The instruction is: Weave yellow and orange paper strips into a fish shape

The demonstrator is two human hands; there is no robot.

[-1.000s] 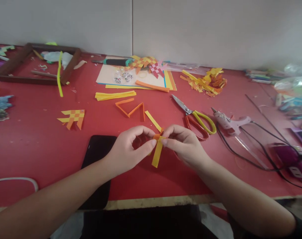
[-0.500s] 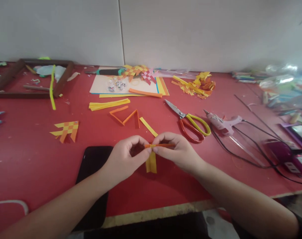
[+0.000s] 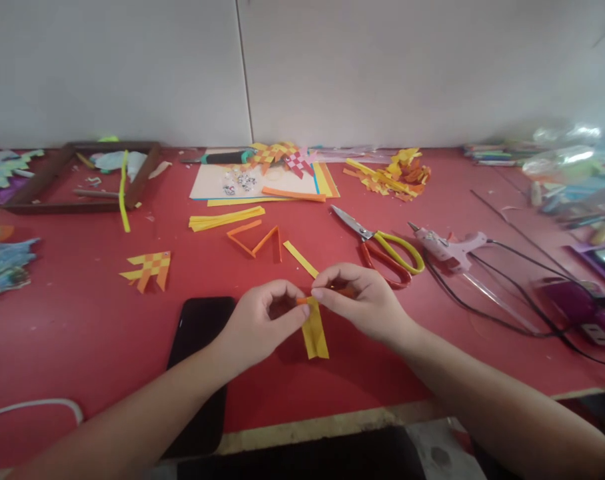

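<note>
Just in from the front edge of the desk (image 3: 107, 347), the left hand (image 3: 267, 320) and right hand (image 3: 360, 300) pinch folded paper strips (image 3: 315, 333). Scissors (image 3: 366, 234) lie farther from that edge

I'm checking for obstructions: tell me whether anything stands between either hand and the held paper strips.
Nothing visible does: the left hand and the right hand both have fingertips on the paper strips. The scissors lie beyond the right hand, not in between.
</note>
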